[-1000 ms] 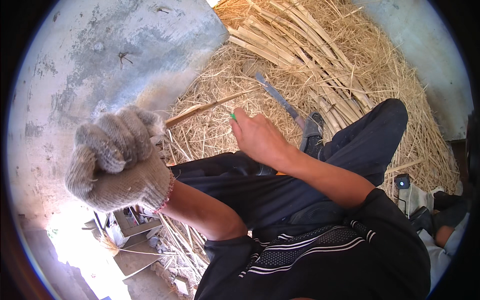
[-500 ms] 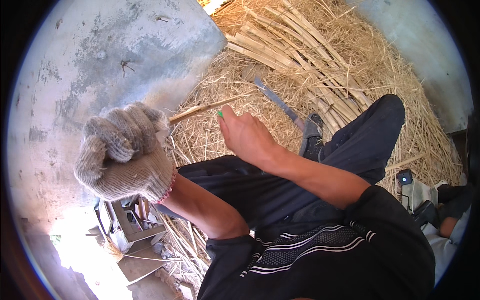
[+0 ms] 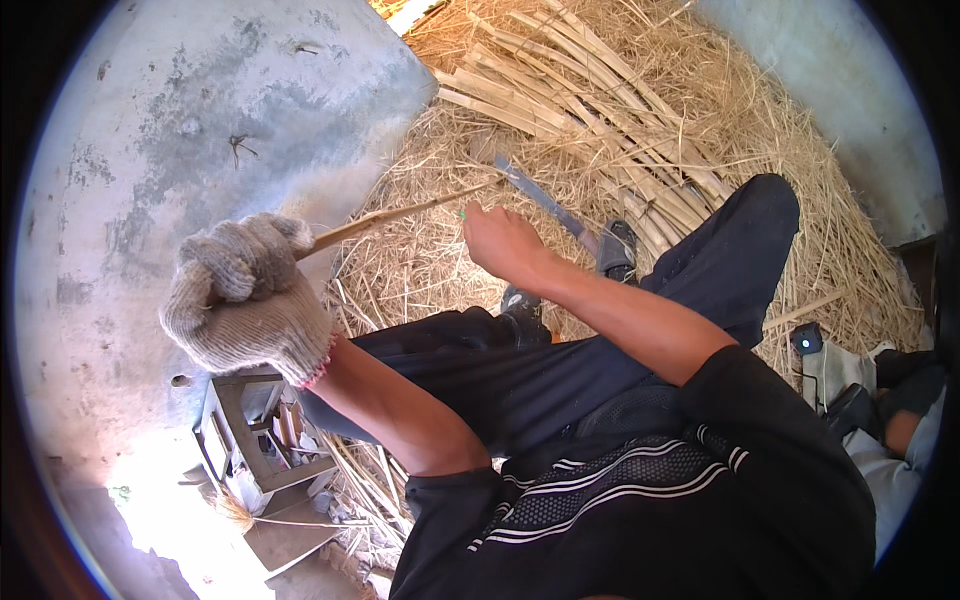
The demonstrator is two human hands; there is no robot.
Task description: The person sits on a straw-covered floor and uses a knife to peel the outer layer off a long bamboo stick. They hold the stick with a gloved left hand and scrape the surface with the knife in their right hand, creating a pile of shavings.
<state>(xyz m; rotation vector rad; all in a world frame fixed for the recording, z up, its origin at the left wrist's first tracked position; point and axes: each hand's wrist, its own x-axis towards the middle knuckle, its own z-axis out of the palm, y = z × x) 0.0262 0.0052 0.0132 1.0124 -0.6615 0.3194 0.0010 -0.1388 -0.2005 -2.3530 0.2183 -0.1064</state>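
Observation:
My left hand [image 3: 245,295], in a grey knitted glove, is closed in a fist around a thin split bamboo strip [image 3: 385,216]. The strip slants up and to the right, narrowing to a point. Bare and closed, my right hand [image 3: 503,243] is just below the strip's far end. A tiny green bit shows at its fingertips, but what it grips is hidden. Beyond that hand, a long flat blade [image 3: 540,198] lies on the straw, its lower end close to my shoe [image 3: 617,250].
Split bamboo strips [image 3: 590,100] are heaped on loose straw [image 3: 800,160] ahead. A stained wall [image 3: 200,110] rises on the left. Below my left arm stands a small wooden frame [image 3: 258,440] with odds and ends. Another person's leg [image 3: 890,480] is at the lower right.
My right hand has moved right, farther from my left hand. My left hand has shifted slightly, and more of the strip shows between them. The head view has shifted a little.

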